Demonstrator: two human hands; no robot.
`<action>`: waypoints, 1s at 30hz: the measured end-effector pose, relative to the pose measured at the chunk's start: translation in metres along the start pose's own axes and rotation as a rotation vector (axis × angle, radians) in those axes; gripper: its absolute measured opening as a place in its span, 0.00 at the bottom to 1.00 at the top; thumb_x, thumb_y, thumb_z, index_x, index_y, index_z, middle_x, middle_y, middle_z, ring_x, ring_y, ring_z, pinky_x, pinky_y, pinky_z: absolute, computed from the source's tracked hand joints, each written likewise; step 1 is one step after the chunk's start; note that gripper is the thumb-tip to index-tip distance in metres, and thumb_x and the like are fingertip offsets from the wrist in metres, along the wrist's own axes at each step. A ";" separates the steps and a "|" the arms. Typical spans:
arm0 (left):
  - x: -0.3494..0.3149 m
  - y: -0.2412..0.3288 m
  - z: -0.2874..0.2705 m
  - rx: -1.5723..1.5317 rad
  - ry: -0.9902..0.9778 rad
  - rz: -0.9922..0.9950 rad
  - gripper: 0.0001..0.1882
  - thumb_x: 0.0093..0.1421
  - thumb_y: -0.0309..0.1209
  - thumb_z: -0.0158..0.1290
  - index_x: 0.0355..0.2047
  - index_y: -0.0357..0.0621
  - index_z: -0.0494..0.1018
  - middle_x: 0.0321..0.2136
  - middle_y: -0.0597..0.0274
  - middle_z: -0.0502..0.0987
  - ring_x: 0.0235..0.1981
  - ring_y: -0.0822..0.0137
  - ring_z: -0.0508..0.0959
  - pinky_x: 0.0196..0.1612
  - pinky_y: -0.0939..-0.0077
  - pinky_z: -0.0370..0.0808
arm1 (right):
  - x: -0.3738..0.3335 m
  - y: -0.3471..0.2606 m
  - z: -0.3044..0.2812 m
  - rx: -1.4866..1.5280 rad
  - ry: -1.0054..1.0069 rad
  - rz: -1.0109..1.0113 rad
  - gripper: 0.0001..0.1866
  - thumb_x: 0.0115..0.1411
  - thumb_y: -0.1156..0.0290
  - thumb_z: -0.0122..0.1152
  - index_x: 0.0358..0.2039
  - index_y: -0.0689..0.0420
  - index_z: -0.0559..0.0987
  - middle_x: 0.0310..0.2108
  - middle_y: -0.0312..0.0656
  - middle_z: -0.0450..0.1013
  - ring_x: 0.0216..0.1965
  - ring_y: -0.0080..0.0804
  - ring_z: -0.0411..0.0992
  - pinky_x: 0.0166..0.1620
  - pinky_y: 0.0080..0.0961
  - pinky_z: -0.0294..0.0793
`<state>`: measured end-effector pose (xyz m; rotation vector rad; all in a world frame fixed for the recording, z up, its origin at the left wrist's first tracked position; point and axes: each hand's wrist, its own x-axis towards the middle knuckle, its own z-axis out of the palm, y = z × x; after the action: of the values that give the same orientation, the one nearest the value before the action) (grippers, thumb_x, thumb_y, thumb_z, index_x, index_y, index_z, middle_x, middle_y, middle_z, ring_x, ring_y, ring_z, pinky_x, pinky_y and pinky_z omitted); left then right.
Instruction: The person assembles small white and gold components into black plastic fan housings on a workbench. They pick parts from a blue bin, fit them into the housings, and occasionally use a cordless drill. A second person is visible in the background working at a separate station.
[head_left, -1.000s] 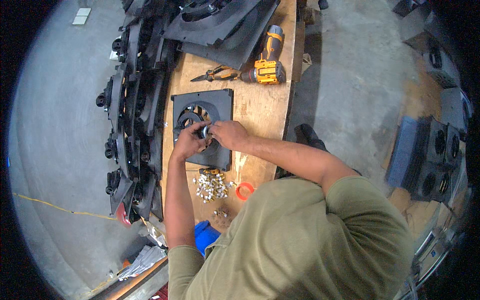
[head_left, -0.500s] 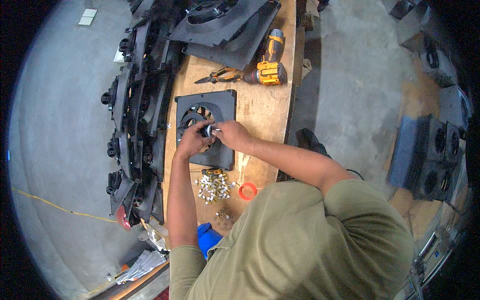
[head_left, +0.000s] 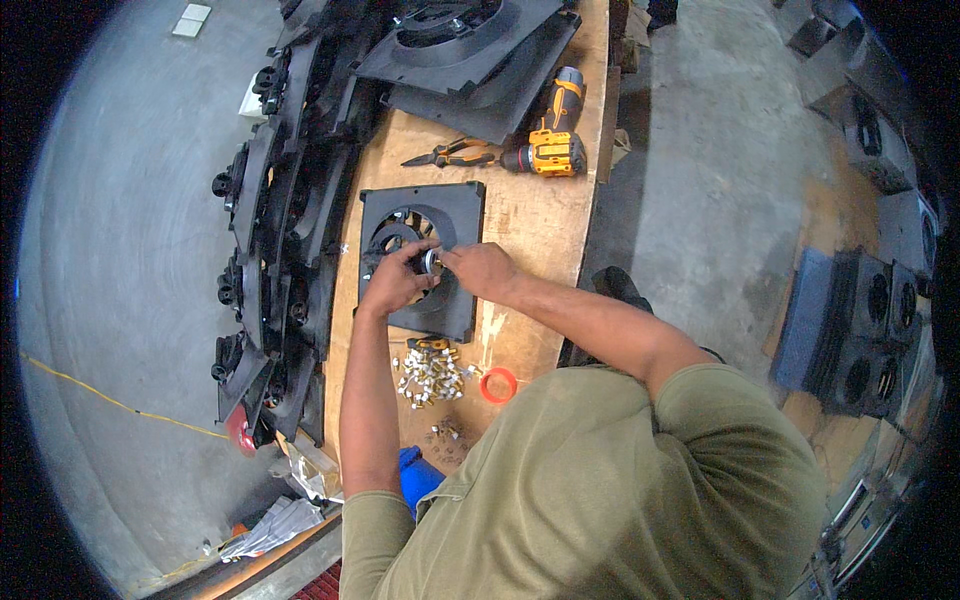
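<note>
A black square panel point(head_left: 460, 210) with a large round opening lies flat on the wooden bench. Above that opening, my left hand point(head_left: 393, 284) grips a small dark round part with a pale rim point(head_left: 431, 262) between thumb and fingers. My right hand point(head_left: 484, 270) comes from the right, its fingers pinched at the face of the round part. Between its fingertips shows a bit of a small brass-coloured piece point(head_left: 438, 262), mostly hidden. Just nearer than the panel lies a heap of small white and yellow fittings point(head_left: 430, 375).
Beyond the panel lie pliers point(head_left: 455, 155) and a yellow-black cordless drill point(head_left: 552, 148). An orange ring point(head_left: 497, 385) and a blue cloth-like item point(head_left: 418, 478) are nearer. Black panels point(head_left: 470, 80) are stacked at the far end; more line the bench's left side point(head_left: 285, 210).
The whole view has shifted slightly. My hands stay together over the panel; the round part is turned a little, and a white tip seen earlier at my right fingers now shows as brass-coloured.
</note>
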<state>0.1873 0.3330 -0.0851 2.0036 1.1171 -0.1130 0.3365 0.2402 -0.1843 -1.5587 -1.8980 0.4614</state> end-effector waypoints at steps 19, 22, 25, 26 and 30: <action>0.001 -0.001 0.001 -0.047 -0.024 -0.065 0.35 0.47 0.18 0.65 0.57 0.47 0.71 0.38 0.69 0.78 0.35 0.75 0.74 0.39 0.77 0.74 | 0.008 -0.002 -0.017 0.310 -0.136 0.235 0.18 0.63 0.58 0.52 0.37 0.62 0.78 0.30 0.56 0.76 0.34 0.56 0.76 0.40 0.48 0.75; -0.001 -0.003 0.003 -0.079 -0.025 -0.116 0.35 0.47 0.18 0.65 0.57 0.47 0.71 0.39 0.69 0.78 0.36 0.74 0.74 0.40 0.77 0.74 | 0.008 -0.003 -0.018 0.314 -0.134 0.242 0.20 0.63 0.56 0.52 0.36 0.62 0.79 0.29 0.57 0.76 0.34 0.57 0.75 0.41 0.48 0.75; 0.000 -0.005 0.004 -0.096 -0.005 -0.044 0.34 0.47 0.18 0.66 0.56 0.47 0.71 0.40 0.68 0.77 0.38 0.73 0.74 0.41 0.77 0.74 | 0.008 -0.003 -0.018 0.355 -0.123 0.283 0.20 0.63 0.55 0.52 0.33 0.61 0.79 0.28 0.56 0.76 0.34 0.57 0.75 0.41 0.49 0.74; 0.001 -0.006 0.004 -0.100 -0.004 -0.014 0.34 0.47 0.18 0.66 0.56 0.47 0.71 0.40 0.68 0.77 0.38 0.73 0.75 0.41 0.77 0.74 | 0.008 -0.003 -0.018 0.382 -0.126 0.304 0.20 0.63 0.55 0.52 0.31 0.61 0.80 0.28 0.56 0.76 0.34 0.57 0.75 0.41 0.49 0.74; 0.002 -0.006 0.002 -0.064 -0.015 -0.052 0.34 0.46 0.17 0.66 0.56 0.47 0.72 0.42 0.67 0.77 0.41 0.72 0.75 0.45 0.76 0.74 | 0.011 -0.001 -0.017 0.509 -0.117 0.307 0.21 0.64 0.56 0.52 0.32 0.63 0.79 0.27 0.58 0.76 0.33 0.56 0.75 0.39 0.46 0.74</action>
<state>0.1841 0.3342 -0.0913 1.9150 1.1495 -0.1181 0.3463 0.2485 -0.1687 -1.4912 -1.4616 1.0963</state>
